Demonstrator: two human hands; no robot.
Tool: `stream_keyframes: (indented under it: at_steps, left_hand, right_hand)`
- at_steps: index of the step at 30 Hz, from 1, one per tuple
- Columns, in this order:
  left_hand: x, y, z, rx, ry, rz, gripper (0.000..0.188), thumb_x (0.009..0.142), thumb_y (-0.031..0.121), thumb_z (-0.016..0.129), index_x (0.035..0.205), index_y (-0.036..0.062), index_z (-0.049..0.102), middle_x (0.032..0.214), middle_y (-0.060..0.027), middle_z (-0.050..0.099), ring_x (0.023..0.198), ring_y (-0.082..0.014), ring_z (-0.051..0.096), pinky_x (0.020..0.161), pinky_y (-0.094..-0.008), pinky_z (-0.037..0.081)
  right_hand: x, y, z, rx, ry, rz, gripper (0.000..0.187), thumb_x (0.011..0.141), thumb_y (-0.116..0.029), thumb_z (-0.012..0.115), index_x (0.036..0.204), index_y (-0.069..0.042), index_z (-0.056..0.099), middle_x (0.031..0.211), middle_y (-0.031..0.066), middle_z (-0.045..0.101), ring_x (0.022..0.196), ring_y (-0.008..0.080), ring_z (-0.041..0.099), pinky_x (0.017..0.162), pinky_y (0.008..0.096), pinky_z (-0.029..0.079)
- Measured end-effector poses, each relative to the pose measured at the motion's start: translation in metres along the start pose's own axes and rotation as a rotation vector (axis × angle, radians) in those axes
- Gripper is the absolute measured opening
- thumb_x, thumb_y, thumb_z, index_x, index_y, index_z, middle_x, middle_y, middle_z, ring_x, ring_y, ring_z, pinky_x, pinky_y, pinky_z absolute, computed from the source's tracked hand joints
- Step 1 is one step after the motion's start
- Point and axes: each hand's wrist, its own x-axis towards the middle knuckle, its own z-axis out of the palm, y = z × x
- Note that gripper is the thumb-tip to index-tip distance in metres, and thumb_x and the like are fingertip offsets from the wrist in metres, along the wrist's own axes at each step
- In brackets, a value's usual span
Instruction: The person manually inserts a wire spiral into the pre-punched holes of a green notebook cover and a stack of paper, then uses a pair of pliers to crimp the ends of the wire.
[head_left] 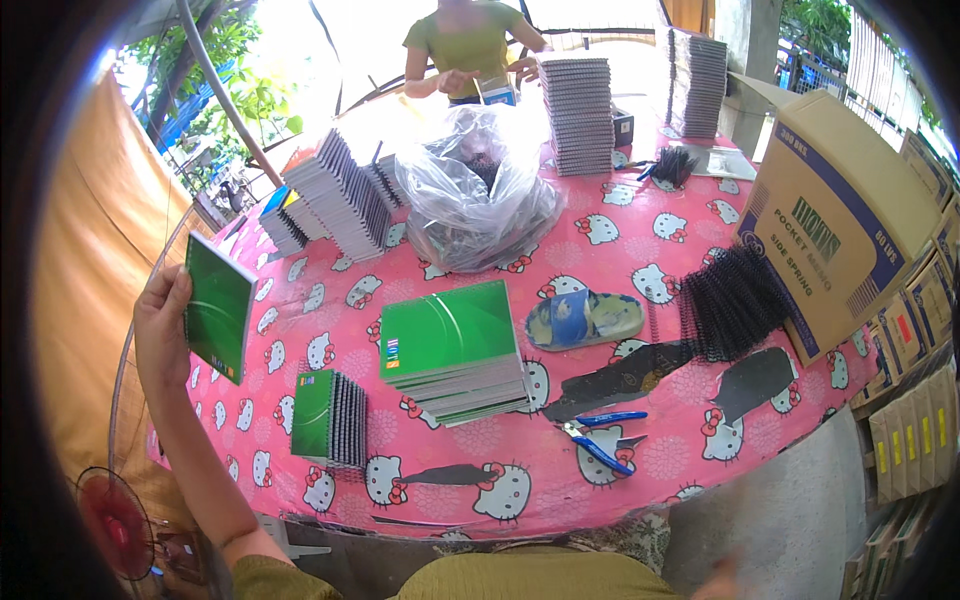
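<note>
The left hand (160, 315) is raised over the left side of the worktop (590, 498); its grip is closed on a green notebook (220, 310), thumb on the cover, the notebook held tilted and clear of the surface. A blurred shape at the lower edge may be the right hand (718, 580); its grip cannot be told. Below the held notebook lies a small spiral-bound pile (325, 418). Beside that stands a larger green stack (448, 345). Blue-handled pliers (605, 447) and a blue sandal (585, 320) lie right of the stack.
</note>
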Motion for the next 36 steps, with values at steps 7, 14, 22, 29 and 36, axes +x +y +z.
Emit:
stream_keyframes:
  at_steps: [7,14,22,29,36]
  left_hand:
    - [-0.006,0.013,0.001,-0.049,-0.070,-0.030,0.019,0.092,0.018,0.062,0.099,0.0005,0.065,0.088,-0.0029,0.067,0.077,-0.0073,0.059,0.072,-0.0201,0.046]
    - [-0.014,0.022,0.010,-0.018,-0.119,-0.052,0.019,0.092,0.019,0.063,0.098,0.0011,0.064,0.088,-0.0025,0.066,0.078,-0.0081,0.059,0.074,-0.0216,0.046]
    - [-0.036,0.022,0.003,-0.003,-0.038,-0.048,0.020,0.089,0.020,0.066,0.094,0.0004,0.065,0.083,-0.0027,0.067,0.073,-0.0082,0.059,0.069,-0.0209,0.045]
    - [-0.041,0.022,0.000,-0.012,-0.066,-0.021,0.019,0.089,0.020,0.067,0.093,0.0010,0.066,0.082,-0.0002,0.066,0.072,-0.0064,0.057,0.068,-0.0198,0.044]
    - [-0.046,0.017,-0.010,0.010,-0.018,-0.005,0.019,0.089,0.020,0.066,0.093,0.0011,0.066,0.082,-0.0001,0.066,0.071,-0.0063,0.057,0.068,-0.0200,0.044]
  right_hand:
    - [-0.090,0.079,0.166,-0.165,-0.693,0.229,0.076,0.093,-0.063,0.036,0.133,0.001,0.048,0.135,0.0176,0.048,0.124,0.0310,0.046,0.105,0.0422,0.035]
    - [-0.096,0.080,0.171,-0.191,-0.784,0.251,0.080,0.091,-0.066,0.037,0.131,0.002,0.048,0.131,0.0177,0.051,0.120,0.0310,0.049,0.102,0.0425,0.039]
    - [-0.086,0.082,0.146,-0.228,-0.822,0.247,0.085,0.088,-0.070,0.038,0.129,0.003,0.049,0.126,0.0178,0.055,0.116,0.0310,0.053,0.098,0.0429,0.042]
    - [-0.107,0.092,0.193,-0.313,-0.802,0.286,0.085,0.088,-0.070,0.038,0.128,0.004,0.049,0.125,0.0184,0.056,0.115,0.0314,0.054,0.098,0.0433,0.043]
    - [-0.117,0.088,0.202,-0.353,-0.799,0.295,0.086,0.088,-0.070,0.038,0.128,0.005,0.049,0.123,0.0190,0.056,0.114,0.0320,0.054,0.097,0.0437,0.044]
